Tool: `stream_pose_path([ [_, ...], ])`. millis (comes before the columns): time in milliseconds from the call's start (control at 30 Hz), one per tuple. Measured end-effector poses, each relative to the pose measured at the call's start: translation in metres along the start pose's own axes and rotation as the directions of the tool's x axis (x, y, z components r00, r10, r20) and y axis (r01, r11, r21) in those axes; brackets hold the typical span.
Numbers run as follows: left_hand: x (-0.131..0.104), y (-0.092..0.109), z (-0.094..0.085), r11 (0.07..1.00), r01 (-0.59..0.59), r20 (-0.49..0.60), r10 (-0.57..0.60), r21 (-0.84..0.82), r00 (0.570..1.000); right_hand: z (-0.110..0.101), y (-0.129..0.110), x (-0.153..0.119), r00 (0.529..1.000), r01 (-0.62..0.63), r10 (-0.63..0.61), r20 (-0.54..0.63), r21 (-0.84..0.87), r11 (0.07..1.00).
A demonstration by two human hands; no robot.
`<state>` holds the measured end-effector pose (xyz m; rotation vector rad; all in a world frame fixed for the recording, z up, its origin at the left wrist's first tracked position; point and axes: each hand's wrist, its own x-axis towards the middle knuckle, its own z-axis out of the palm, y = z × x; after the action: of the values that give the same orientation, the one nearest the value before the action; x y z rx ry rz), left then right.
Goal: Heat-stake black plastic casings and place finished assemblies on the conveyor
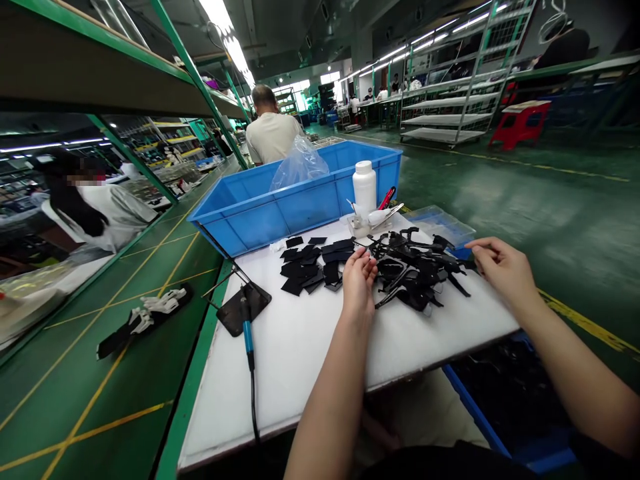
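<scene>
My left hand (361, 279) is palm up over the left edge of a pile of black plastic parts (413, 270), its fingers curled in. What they hold, if anything, I cannot make out. To the right of the pile is my right hand (503, 267), with the index finger stretched out and apart from the thumb. A dark part's end lies close under it, and no grip on it shows. Flat black rectangular pieces (303, 267) lie in loose stacks left of my left hand. All rest on a white work board (300, 347).
A blue-handled soldering iron (247, 333) lies on a dark plate (233, 313), its cord running forward. Behind are a blue crate (260, 220), a white bottle (365, 187) and a clear lid (440, 223). A green bench (115, 400) runs along the left. A person (274, 130) sits ahead.
</scene>
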<state>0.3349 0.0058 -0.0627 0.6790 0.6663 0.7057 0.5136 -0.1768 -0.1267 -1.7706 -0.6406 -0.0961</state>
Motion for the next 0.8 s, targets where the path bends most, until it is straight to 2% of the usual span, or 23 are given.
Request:
stream_pose_path([
  [300, -0.002, -0.001, 0.001, 1.000, 0.012, 0.019, -0.012, -0.013, 1.000, 0.001, 0.005, 0.002, 1.000, -0.013, 0.013, 0.002, -0.011, 1.000],
  [600, -0.003, -0.002, -0.002, 0.999, 0.018, 0.014, -0.017, -0.034, 1.000, 0.001, -0.001, -0.003, 0.998, -0.058, 0.058, 0.006, -0.016, 0.998],
  [800, -0.005, -0.003, -0.003, 0.999, 0.025, -0.005, -0.026, -0.024, 1.000, 0.001, 0.010, -0.002, 0.996, -0.084, 0.084, 0.010, -0.008, 0.996],
])
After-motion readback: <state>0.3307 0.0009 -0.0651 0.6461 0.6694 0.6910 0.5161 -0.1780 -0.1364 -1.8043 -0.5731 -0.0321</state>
